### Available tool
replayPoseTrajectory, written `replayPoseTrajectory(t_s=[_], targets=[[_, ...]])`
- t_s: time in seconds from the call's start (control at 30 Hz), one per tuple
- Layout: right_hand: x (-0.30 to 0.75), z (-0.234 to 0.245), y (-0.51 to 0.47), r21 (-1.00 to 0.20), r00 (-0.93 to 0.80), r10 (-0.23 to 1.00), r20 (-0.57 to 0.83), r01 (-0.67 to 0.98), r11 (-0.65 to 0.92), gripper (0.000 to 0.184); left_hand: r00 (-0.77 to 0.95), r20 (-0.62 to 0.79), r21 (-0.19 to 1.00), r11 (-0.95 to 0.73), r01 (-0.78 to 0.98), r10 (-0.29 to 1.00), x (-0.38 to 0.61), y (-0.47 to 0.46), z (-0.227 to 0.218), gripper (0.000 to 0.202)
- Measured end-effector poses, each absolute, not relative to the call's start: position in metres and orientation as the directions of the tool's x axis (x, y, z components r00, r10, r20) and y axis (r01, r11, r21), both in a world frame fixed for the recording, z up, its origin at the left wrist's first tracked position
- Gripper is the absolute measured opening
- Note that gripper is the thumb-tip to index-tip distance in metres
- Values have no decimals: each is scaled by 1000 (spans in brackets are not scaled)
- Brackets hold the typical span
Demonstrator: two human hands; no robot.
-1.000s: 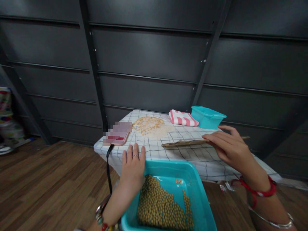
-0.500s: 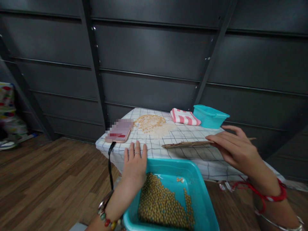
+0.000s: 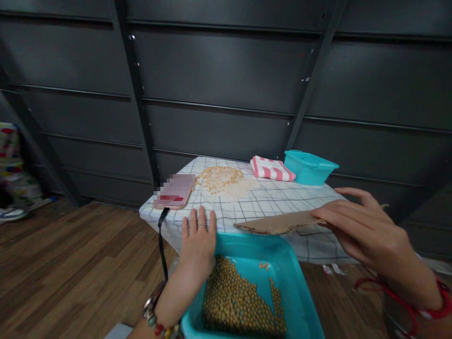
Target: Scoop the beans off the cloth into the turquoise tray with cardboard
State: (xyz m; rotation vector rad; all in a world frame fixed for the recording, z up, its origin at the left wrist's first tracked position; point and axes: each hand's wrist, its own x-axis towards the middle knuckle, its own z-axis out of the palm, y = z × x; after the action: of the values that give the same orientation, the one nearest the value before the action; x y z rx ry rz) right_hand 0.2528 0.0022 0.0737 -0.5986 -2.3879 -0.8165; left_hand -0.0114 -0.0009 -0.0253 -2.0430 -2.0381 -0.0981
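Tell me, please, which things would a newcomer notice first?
Probably the turquoise tub of small balls, bottom middle, with the left hand at its left. Above it in view, the right hand holds cardboard near the front of the table. Farther back, a striped towel lies beside a smaller turquoise box.

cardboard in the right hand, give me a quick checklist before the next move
1. Cardboard held by right hand: ok.
2. Grain pile apart from cardboard: ok.
3. Phone away from cardboard: ok.
4. Left hand at large bin's side: ok.
5. Left hand gripping bin firmly: cannot tell.
6. Large bin supported underneath: cannot tell, underside hidden.
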Motion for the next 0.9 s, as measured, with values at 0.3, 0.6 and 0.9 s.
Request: replayPoseTrajectory(t_s=[0.3, 0.6, 0.9], targets=[[253, 73, -15, 364, -708, 234, 667, 583, 726, 45, 14, 194, -145, 14, 989, 981, -10, 1, -21, 67], [240, 82, 21, 483, -714, 165, 681, 606, 631, 38, 15, 171, -132, 7, 991, 985, -14, 3, -13, 65], [189, 82, 76, 539, -701, 183, 689, 665, 517, 26, 27, 233, -131, 4, 991, 972, -22, 12, -16, 64]])
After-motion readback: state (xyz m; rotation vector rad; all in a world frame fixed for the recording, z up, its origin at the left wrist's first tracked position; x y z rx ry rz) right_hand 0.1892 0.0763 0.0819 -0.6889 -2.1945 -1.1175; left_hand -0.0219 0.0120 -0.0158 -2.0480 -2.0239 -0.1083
